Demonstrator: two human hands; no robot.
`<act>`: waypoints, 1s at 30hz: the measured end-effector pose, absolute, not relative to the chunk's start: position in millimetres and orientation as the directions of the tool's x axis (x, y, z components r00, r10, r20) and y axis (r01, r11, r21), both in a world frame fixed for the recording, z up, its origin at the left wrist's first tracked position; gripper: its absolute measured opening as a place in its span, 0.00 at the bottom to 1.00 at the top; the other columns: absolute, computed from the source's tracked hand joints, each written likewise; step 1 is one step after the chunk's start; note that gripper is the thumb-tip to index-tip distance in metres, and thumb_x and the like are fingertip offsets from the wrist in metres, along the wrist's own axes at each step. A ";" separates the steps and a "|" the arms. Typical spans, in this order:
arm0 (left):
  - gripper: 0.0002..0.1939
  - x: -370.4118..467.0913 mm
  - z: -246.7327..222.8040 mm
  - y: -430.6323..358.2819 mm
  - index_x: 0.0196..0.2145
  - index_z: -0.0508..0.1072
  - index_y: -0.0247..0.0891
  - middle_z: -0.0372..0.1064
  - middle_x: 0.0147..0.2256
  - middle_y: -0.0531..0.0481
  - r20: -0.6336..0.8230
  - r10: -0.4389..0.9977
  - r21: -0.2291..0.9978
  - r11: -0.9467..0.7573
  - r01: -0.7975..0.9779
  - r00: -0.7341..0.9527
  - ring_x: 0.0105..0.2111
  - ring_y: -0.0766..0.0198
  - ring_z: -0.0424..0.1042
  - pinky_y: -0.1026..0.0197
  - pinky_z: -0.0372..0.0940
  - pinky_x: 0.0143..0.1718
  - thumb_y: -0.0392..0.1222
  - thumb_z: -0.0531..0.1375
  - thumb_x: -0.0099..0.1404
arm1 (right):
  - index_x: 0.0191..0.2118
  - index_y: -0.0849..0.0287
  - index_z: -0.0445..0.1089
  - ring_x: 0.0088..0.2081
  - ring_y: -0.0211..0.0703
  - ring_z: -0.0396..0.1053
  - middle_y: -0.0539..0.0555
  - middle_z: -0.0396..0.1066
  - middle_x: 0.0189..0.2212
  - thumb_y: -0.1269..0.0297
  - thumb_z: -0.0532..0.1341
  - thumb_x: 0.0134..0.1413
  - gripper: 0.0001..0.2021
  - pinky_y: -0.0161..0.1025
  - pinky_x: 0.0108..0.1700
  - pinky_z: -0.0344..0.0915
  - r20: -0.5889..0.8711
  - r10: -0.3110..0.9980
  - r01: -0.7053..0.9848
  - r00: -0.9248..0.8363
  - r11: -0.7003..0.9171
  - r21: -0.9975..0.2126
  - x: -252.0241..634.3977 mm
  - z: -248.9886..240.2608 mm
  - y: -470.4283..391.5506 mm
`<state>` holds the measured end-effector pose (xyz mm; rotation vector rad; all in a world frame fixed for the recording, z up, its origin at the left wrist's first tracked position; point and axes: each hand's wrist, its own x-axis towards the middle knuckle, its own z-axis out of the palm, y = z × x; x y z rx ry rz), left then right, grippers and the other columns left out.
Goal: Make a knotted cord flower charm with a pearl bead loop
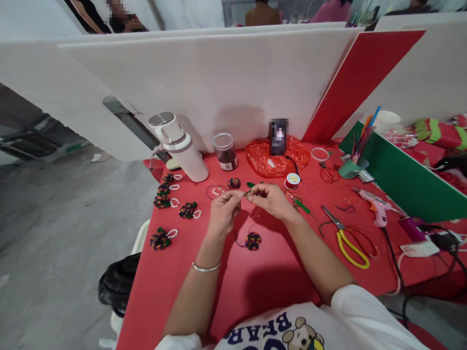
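My left hand [226, 210] and my right hand [269, 198] meet above the middle of the red table, fingertips pinched on a small green piece [247, 193] between them. A multicoloured yarn ball [234, 183] lies just beyond my left fingers, beside a loop of white beads [218, 191]. Nearer to me, between my forearms, rests a dark multicoloured knitted piece [253, 241] with a loose thread. A green-handled crochet hook [302, 206] and a red thread spool [293, 181] are right of my right hand.
Several knitted pieces with bead loops [160, 238] lie at the left. Behind stand a white bottle [189, 158], a jar [225, 151] and a phone [278, 137] on a red bag. Yellow-handled scissors [346, 239], a pink glue gun [377, 206] and cables are right.
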<state>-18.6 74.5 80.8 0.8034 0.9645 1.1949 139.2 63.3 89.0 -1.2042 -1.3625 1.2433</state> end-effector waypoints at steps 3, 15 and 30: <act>0.18 -19.1 80.5 73.6 0.24 0.77 0.33 0.57 0.14 0.59 -0.189 0.973 0.906 0.224 -0.359 0.131 0.15 0.76 0.50 0.69 0.43 0.17 0.48 0.76 0.42 | 0.30 0.60 0.73 0.26 0.34 0.60 0.47 0.68 0.24 0.57 0.67 0.47 0.10 0.34 0.31 0.57 0.011 0.993 0.080 -0.121 0.021 -0.997 140.1 88.9 63.7; 0.13 -18.0 81.7 73.9 0.24 0.76 0.35 0.57 0.14 0.60 -0.142 0.988 0.868 0.156 -0.472 0.064 0.13 0.77 0.50 0.69 0.44 0.17 0.44 0.74 0.46 | 0.32 0.61 0.76 0.28 0.36 0.66 0.50 0.73 0.26 0.62 0.67 0.49 0.08 0.35 0.33 0.63 -0.002 0.977 0.124 -0.213 0.025 -0.992 141.7 86.6 62.7; 0.12 -20.0 83.6 67.9 0.21 0.78 0.35 0.61 0.15 0.55 -0.068 0.985 0.987 0.090 -0.136 0.157 0.18 0.73 0.54 0.66 0.49 0.21 0.45 0.72 0.47 | 0.29 0.60 0.75 0.29 0.36 0.65 0.49 0.73 0.26 0.54 0.67 0.54 0.13 0.36 0.37 0.62 0.081 0.988 0.080 -0.128 0.092 -0.993 147.1 92.2 64.0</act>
